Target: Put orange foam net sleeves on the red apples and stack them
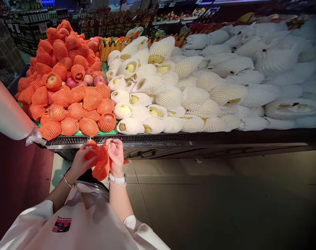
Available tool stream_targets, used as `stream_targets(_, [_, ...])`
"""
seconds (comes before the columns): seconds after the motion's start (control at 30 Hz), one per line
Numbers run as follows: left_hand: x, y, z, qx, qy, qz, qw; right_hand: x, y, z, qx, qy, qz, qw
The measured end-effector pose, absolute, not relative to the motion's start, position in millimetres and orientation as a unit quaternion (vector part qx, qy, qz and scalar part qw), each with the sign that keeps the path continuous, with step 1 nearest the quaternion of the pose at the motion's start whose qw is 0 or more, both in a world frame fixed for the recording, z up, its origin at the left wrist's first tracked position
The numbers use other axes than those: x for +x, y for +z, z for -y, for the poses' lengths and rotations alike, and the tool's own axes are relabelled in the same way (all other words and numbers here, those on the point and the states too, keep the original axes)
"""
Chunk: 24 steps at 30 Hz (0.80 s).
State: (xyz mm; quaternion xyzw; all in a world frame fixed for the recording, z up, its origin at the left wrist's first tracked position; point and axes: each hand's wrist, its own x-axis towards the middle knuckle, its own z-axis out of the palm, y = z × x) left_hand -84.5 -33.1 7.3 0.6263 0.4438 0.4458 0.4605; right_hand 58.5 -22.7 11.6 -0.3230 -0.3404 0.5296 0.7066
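The orange foam net sits directly between the two hands, just short of the table edge. The left hand pinches its upper left rim and the right hand its upper right, both clamped on it and close together, neither one nearer. Its long axis hangs downward toward the person's body, limp, while the heap of orange-netted apples lies straight ahead and slightly left of the hands, with the white-netted pears off to the right.

Left hand and right hand raised close together, nearly touching — fingers curled inward, both in pinching grip.
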Motion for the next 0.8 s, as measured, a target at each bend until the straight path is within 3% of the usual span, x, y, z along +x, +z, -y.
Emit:
stream_targets(0.2, [-111, 17, 27, 0.604, 0.467, -0.504, 0.403, 88, 4, 16, -0.422, 0.465, 0.402, 0.667])
stream_targets(0.37, [-121, 18, 16, 0.62, 0.476, -0.596, 0.185, 89, 32, 45, -0.455, 0.321, 0.506, 0.659])
stream_targets(0.47, [-120, 18, 13, 0.634, 0.457, -0.616, 0.096, 77, 51, 62, -0.454, 0.323, 0.616, 0.557])
stream_targets(0.6, [-117, 23, 16, 0.648, 0.453, -0.609, 0.063, 63, 51, 60, -0.497, 0.385, 0.649, 0.43])
stream_targets(0.8, [-110, 27, 20, 0.69, 0.428, -0.578, 0.085, 64, 32, 42, -0.598, 0.361, 0.616, 0.366])
